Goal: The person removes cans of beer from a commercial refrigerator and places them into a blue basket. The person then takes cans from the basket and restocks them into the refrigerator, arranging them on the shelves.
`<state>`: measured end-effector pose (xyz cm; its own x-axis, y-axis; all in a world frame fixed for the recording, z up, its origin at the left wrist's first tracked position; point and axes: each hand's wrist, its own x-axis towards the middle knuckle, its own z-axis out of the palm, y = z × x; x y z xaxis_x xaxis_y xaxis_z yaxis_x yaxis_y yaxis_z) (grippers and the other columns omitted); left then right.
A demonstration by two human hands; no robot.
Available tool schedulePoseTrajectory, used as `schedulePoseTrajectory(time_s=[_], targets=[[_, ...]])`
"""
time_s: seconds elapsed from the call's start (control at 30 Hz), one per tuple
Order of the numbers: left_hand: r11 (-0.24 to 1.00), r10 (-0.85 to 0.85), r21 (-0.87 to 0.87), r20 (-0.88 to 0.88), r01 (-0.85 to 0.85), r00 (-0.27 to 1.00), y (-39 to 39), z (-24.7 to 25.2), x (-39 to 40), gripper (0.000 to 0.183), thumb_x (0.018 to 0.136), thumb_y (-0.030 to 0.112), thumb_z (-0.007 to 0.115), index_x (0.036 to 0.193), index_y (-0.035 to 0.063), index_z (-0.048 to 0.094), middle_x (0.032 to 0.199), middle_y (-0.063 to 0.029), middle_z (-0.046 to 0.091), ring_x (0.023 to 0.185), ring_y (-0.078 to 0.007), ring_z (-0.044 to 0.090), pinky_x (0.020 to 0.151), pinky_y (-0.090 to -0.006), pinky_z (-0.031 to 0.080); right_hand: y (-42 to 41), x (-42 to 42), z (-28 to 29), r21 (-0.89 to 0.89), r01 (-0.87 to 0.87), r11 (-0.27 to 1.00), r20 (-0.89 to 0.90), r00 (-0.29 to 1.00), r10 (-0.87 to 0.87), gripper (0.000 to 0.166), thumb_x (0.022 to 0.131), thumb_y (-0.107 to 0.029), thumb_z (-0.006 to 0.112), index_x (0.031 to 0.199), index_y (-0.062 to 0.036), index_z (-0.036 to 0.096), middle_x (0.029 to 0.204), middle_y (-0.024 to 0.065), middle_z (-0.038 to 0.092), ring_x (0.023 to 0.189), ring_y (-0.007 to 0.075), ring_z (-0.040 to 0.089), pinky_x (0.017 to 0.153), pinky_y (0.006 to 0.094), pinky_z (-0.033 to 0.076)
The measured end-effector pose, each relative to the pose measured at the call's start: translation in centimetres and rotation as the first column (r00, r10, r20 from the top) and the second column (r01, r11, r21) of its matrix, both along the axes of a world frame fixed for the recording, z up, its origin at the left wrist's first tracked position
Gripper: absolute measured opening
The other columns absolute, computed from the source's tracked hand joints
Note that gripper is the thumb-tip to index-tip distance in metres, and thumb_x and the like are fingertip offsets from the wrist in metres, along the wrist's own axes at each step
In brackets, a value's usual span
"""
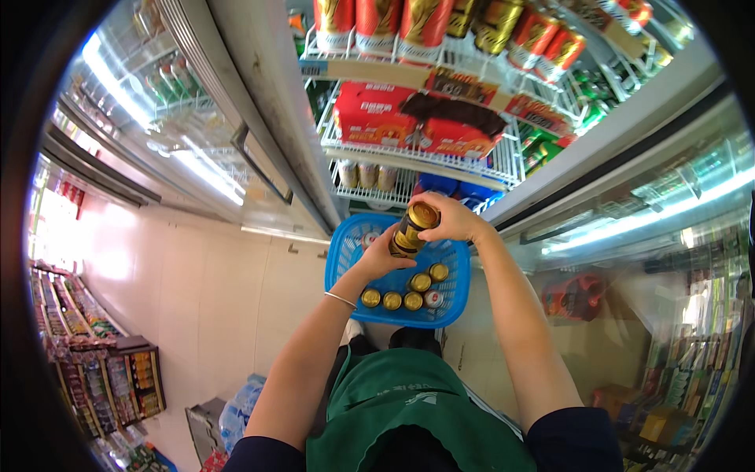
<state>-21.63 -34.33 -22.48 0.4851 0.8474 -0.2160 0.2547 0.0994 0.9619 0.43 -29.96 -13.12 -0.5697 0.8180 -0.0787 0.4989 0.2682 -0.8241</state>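
Between my two hands, above a blue plastic basket (462,295), is a black and gold drink can (408,235), tilted with its gold end up. My left hand (382,255) wraps its lower part, and my right hand (448,218) holds it near the gold end. In the basket stand several gold-topped cans (392,301) and a silver-topped can (434,299). Another can (370,239) shows at the basket's upper left, partly behind my left hand.
An open drinks cooler with white wire shelves (360,147) stands ahead, holding red cans (377,26), red cartons (377,115) and small cans (367,175). Glass doors (236,159) flank it. Shelves of packaged goods (106,377) and a grey box (203,428) are at lower left.
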Motion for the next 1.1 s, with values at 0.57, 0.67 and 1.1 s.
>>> schedulePoseTrajectory(time_s=[0.57,0.67,1.1], targets=[[0.845,-0.177,0.534,0.232,0.027,0.956,9.2,21.0,7.2,0.082,0.071,0.013,0.082,0.140,0.0060,0.039,0.125,-0.0153,0.059,0.117,-0.0282,0.057,0.102,-0.0391,0.045,-1.9,3.4,18.3,0.188,0.452,0.872,-0.452,0.828,-0.331,0.075,0.071,-0.010,0.085,0.135,-0.0054,0.047,0.121,0.0071,0.062,0.108,0.0178,0.063,0.093,0.0330,0.053],[0.558,0.002,0.828,0.063,-0.053,0.998,11.7,23.6,7.8,0.099,0.064,0.025,0.090,0.144,0.0026,0.035,0.140,-0.0226,0.043,0.131,-0.0397,0.040,0.110,-0.0456,0.034,-0.8,4.5,21.1,0.329,0.479,0.814,-0.455,0.836,-0.308,0.073,0.071,-0.005,0.084,0.133,-0.0013,0.047,0.121,0.0097,0.061,0.113,0.0176,0.061,0.095,0.0328,0.052],[0.482,0.475,0.873,-0.324,0.066,0.818,15.6,20.8,8.5,0.111,0.068,0.034,0.084,0.150,-0.0045,0.019,0.156,-0.0238,0.022,0.145,-0.0402,0.019,0.120,-0.0457,0.019,17.1,2.0,23.7,0.543,0.735,0.406,-0.439,0.661,-0.609,0.070,0.065,-0.040,0.085,0.118,-0.0026,0.058,0.108,0.0175,0.070,0.100,0.0350,0.067,0.086,0.0428,0.053]])
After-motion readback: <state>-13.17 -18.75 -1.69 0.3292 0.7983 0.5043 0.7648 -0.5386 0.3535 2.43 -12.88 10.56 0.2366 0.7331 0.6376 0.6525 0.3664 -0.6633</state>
